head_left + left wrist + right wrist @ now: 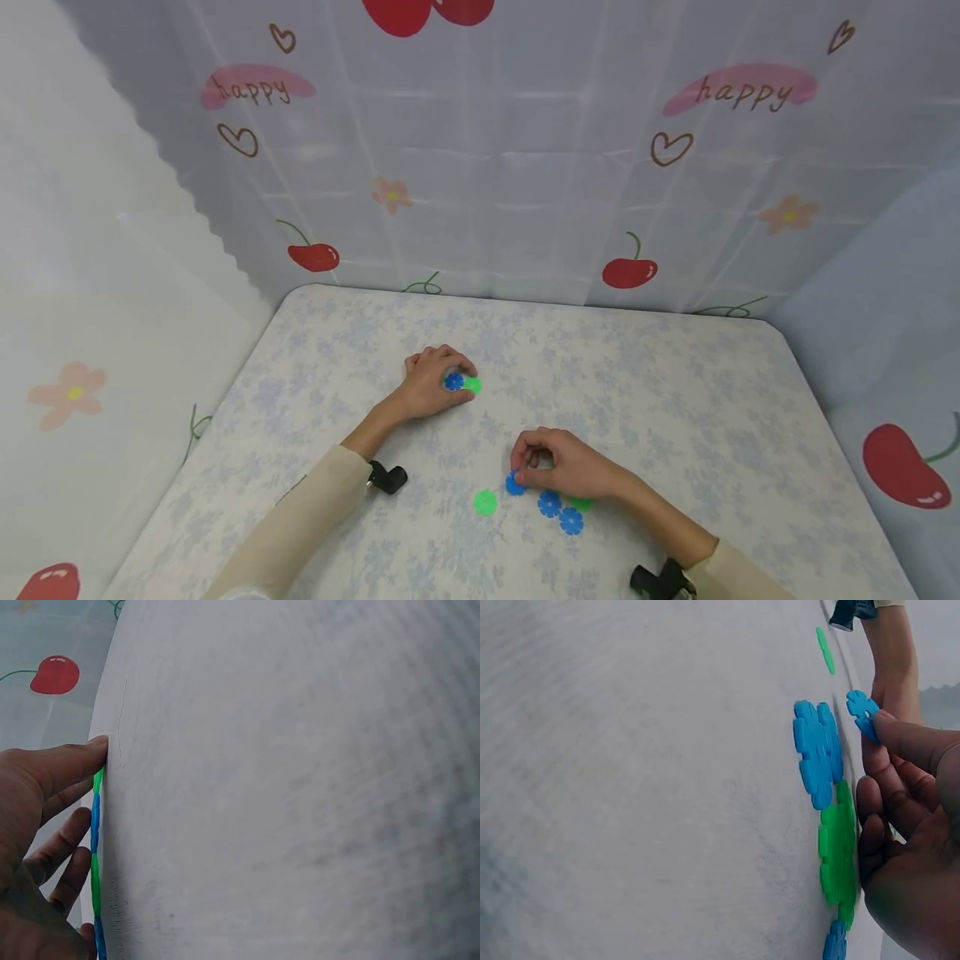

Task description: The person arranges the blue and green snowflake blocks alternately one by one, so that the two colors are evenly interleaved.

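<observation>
My left hand [435, 385] is at the table's middle, its thumb and forefinger curved round the edges of a joined row of plastic snowflake discs. A green disc [472, 385] and a blue disc [453, 381] of that row show from above. In the left wrist view, alternating green and blue edges [95, 885] run beneath the fingers. Nearer the front, my right hand [573, 465] pinches a blue snowflake disc [863, 712] between thumb and forefinger, held just off the table. Below that hand lie two blue discs [560, 510] and a partly hidden green disc [838, 859].
A single green disc [485, 502] lies left of the right hand. The patterned cloth-covered table [675, 392] has curtains with cherry prints [495, 167] behind it and at both sides. Each wrist wears a small black camera [387, 478].
</observation>
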Demonstrator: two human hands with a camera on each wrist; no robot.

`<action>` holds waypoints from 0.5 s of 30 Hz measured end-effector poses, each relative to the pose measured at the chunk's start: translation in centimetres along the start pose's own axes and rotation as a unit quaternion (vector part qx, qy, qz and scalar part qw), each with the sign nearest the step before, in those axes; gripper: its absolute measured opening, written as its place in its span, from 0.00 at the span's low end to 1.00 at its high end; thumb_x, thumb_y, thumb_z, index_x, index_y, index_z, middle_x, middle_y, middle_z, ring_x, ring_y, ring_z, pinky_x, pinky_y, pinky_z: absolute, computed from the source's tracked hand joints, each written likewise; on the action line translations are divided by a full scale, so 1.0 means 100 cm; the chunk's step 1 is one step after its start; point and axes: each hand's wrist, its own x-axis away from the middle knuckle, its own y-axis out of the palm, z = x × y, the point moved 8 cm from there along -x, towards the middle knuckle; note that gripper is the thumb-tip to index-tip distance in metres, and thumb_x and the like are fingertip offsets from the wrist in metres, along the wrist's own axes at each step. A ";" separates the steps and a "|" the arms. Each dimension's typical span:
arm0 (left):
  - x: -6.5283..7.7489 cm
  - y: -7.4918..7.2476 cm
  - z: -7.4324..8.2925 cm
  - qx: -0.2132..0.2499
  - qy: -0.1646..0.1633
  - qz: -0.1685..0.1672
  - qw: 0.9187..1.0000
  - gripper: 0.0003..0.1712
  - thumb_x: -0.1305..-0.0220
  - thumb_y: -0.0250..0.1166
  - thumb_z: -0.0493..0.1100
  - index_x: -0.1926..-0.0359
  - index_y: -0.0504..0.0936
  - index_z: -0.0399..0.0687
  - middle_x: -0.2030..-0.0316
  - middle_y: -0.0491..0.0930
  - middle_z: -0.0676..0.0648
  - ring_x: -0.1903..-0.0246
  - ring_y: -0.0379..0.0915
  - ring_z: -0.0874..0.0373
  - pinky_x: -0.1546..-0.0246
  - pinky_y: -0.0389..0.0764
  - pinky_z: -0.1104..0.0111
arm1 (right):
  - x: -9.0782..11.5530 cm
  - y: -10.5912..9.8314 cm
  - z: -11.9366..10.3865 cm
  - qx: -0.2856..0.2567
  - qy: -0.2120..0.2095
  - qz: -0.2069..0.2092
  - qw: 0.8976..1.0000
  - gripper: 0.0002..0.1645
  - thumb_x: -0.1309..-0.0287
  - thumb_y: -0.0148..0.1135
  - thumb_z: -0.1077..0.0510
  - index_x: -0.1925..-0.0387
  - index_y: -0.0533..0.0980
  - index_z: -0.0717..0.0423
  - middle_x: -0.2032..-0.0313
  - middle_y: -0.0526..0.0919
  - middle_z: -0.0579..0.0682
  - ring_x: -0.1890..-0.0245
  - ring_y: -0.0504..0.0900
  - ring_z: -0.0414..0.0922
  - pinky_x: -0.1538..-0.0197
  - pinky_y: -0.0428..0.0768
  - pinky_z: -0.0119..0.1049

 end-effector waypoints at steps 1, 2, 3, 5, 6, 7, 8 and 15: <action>0.000 0.000 0.000 0.001 -0.001 -0.001 1.000 0.15 0.32 0.76 0.53 0.47 0.87 0.61 0.41 0.80 0.49 0.38 0.68 0.43 0.34 0.51 0.36 | -0.001 -0.001 0.001 -0.008 0.001 -0.002 1.000 0.03 0.27 0.70 0.52 0.57 0.83 0.43 0.58 0.85 0.46 0.58 0.82 0.39 0.50 0.81 0.33; 0.000 0.001 -0.001 0.001 -0.001 -0.001 1.000 0.15 0.32 0.76 0.53 0.47 0.87 0.61 0.41 0.80 0.49 0.38 0.68 0.43 0.34 0.51 0.36 | -0.002 -0.001 0.001 -0.009 0.000 -0.001 1.000 0.03 0.27 0.70 0.52 0.57 0.83 0.43 0.58 0.85 0.46 0.59 0.82 0.39 0.51 0.81 0.32; 0.000 0.001 -0.001 0.002 -0.003 -0.003 1.000 0.15 0.32 0.76 0.54 0.47 0.87 0.62 0.41 0.80 0.49 0.38 0.68 0.43 0.33 0.51 0.36 | -0.002 -0.002 0.002 -0.010 0.000 0.000 1.000 0.03 0.27 0.70 0.52 0.57 0.83 0.44 0.59 0.86 0.46 0.59 0.83 0.39 0.52 0.81 0.32; 0.000 0.001 -0.002 0.006 -0.005 -0.006 1.000 0.16 0.33 0.77 0.53 0.47 0.87 0.61 0.41 0.80 0.49 0.38 0.68 0.43 0.33 0.51 0.35 | -0.004 -0.003 0.003 -0.008 -0.001 0.005 1.000 0.03 0.27 0.70 0.51 0.57 0.83 0.44 0.59 0.86 0.45 0.60 0.83 0.39 0.52 0.81 0.32; 0.000 0.001 -0.002 0.007 -0.006 -0.008 1.000 0.16 0.33 0.77 0.53 0.47 0.87 0.61 0.41 0.79 0.49 0.38 0.68 0.43 0.32 0.50 0.35 | -0.005 -0.003 0.004 -0.006 -0.001 0.009 1.000 0.03 0.27 0.70 0.51 0.57 0.83 0.44 0.60 0.86 0.45 0.60 0.83 0.39 0.53 0.81 0.32; -0.001 0.001 -0.002 0.009 -0.006 -0.009 1.000 0.16 0.33 0.77 0.53 0.47 0.87 0.61 0.41 0.79 0.49 0.39 0.68 0.43 0.32 0.50 0.35 | -0.006 -0.004 0.004 -0.004 -0.001 0.014 1.000 0.03 0.27 0.70 0.51 0.57 0.83 0.44 0.60 0.86 0.45 0.60 0.83 0.39 0.53 0.81 0.32; -0.001 0.000 -0.002 0.009 -0.006 -0.009 1.000 0.16 0.33 0.77 0.53 0.47 0.87 0.61 0.41 0.79 0.49 0.39 0.68 0.44 0.32 0.51 0.34 | -0.008 -0.005 0.005 -0.001 -0.001 0.019 1.000 0.04 0.27 0.70 0.51 0.57 0.82 0.43 0.60 0.86 0.44 0.60 0.83 0.39 0.53 0.81 0.32; -0.003 -0.001 -0.002 0.015 -0.005 -0.015 1.000 0.18 0.34 0.78 0.54 0.46 0.87 0.62 0.41 0.80 0.49 0.39 0.69 0.43 0.32 0.51 0.34 | -0.014 -0.009 0.003 0.014 -0.005 0.043 0.999 0.03 0.27 0.70 0.51 0.58 0.82 0.42 0.62 0.86 0.41 0.61 0.82 0.39 0.53 0.80 0.33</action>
